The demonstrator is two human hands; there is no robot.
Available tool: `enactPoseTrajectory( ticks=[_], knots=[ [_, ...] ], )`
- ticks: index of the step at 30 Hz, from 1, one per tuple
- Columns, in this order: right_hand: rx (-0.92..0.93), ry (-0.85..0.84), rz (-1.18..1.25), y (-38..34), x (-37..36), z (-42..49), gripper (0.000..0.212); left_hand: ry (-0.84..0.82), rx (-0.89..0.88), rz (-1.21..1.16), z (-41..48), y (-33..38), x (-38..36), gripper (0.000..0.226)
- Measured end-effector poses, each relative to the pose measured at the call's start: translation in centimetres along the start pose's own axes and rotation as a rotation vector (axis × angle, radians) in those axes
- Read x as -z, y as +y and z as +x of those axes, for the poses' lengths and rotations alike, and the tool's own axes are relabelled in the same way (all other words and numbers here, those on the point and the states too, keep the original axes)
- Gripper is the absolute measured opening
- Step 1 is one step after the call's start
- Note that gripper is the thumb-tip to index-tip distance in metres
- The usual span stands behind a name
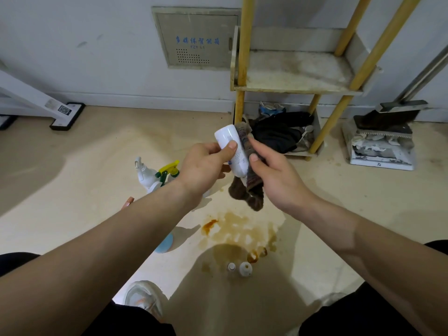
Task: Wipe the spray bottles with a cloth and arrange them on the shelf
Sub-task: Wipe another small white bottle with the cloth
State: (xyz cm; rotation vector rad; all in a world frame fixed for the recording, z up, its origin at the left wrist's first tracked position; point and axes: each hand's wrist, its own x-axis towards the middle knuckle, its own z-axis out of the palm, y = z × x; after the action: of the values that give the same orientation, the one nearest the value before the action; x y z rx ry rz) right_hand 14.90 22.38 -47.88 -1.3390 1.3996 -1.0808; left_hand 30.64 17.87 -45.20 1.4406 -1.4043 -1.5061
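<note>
Mid-wipe here: my left hand [206, 163] grips the white bottle [234, 151] up over the floor, right hand [274, 175] pinches the brown cloth [247, 190] against it. Next it probably goes on the dusty shelf [298, 71].

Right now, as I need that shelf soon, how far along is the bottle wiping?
Early. No bottle shows on the shelf. In hand: the left hand grips a white bottle while the right hand presses a brown cloth to it. Left: the white spray bottle, the yellow-trigger sprayer and two small bottles stand on the floor.
</note>
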Motion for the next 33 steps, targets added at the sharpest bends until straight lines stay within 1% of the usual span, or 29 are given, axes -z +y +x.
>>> enactPoseTrajectory(
  ticks=[2,4,8,11,14,15,17,20,23,24,26,29,33],
  knots=[
    [-0.051,-0.016,0.014,0.5,-0.1,0.1,0.046,0.022,0.028,-0.058,0.1,0.3,0.3,0.034],
    [-0.093,-0.017,0.045,0.5,0.0,0.3,0.045,0.027,0.042,-0.111,0.2,0.5,0.6,0.042],
    [-0.124,-0.005,0.010,-0.3,0.4,0.6,0.033,0.042,0.016,-0.170,0.1,1.2,1.4,0.036],
    [-0.132,0.044,-0.047,-0.9,1.1,0.8,0.027,0.060,0.042,-0.236,0.1,1.3,1.6,0.035],
    [-0.132,0.127,-0.065,-1.0,1.8,1.2,0.025,0.051,0.073,-0.307,0.2,1.0,1.6,0.041],
    [-0.130,0.172,-0.074,-0.9,2.0,1.3,0.027,0.045,0.071,-0.319,0.2,0.9,1.5,0.043],
    [-0.113,0.257,-0.075,-0.9,2.2,1.5,0.029,0.013,0.056,-0.281,0.2,0.6,1.4,0.042],
    [-0.118,0.350,-0.043,-0.5,2.4,1.3,0.030,-0.089,0.050,-0.113,0.0,0.5,1.4,0.038],
    [-0.116,0.424,0.001,-0.6,2.7,1.4,0.039,-0.179,0.010,0.213,-0.1,0.3,1.3,0.042],
    [-0.106,0.433,0.008,-0.7,2.8,1.4,0.041,-0.205,-0.013,0.284,-0.3,0.1,1.0,0.041],
    [-0.093,0.421,-0.006,-1.0,2.6,1.5,0.041,-0.224,-0.062,0.285,-0.7,-0.6,0.1,0.037],
    [-0.097,0.376,-0.060,-0.8,1.6,1.2,0.040,-0.180,-0.112,0.224,-0.9,-1.2,-0.6,0.030],
    [-0.090,0.297,-0.135,-0.8,0.9,0.8,0.040,-0.140,-0.106,0.237,-0.5,-1.5,-0.2,0.031]
  ],
)
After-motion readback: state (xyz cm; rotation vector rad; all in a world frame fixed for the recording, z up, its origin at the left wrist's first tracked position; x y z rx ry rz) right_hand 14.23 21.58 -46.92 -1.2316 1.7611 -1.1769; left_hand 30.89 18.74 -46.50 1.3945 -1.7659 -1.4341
